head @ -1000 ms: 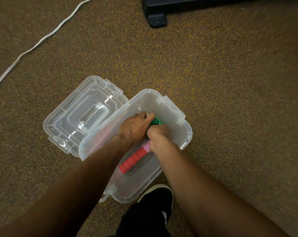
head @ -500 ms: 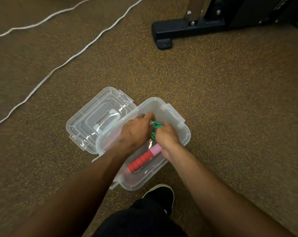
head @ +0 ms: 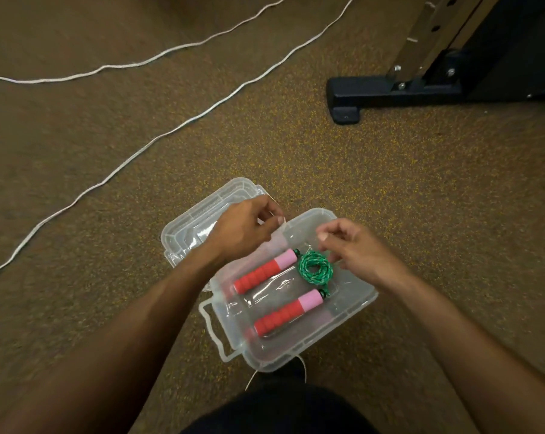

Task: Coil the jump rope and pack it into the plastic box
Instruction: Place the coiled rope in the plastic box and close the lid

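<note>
Both hands out of plastic box (head: 327, 335). Jump rope (head: 288, 313) lies inside, handles side by side, green coil at far end. Left hand (head: 246, 227) and right hand (head: 355, 249) hover over far rim, fingers loosely curled, apparently empty (blurred). Packing looks done. Lid (head: 183, 242) left of box, probably next. White cord (head: 158, 139) and black machine foot (head: 346, 101) lie well beyond box.

Gym or workout room, speckled brown floor (head: 390, 189), black steel equipment base (head: 390, 92) with bolted perforated upright (head: 421, 36) at one o'clock, white cords (head: 177, 128) run at ten o'clock
</note>
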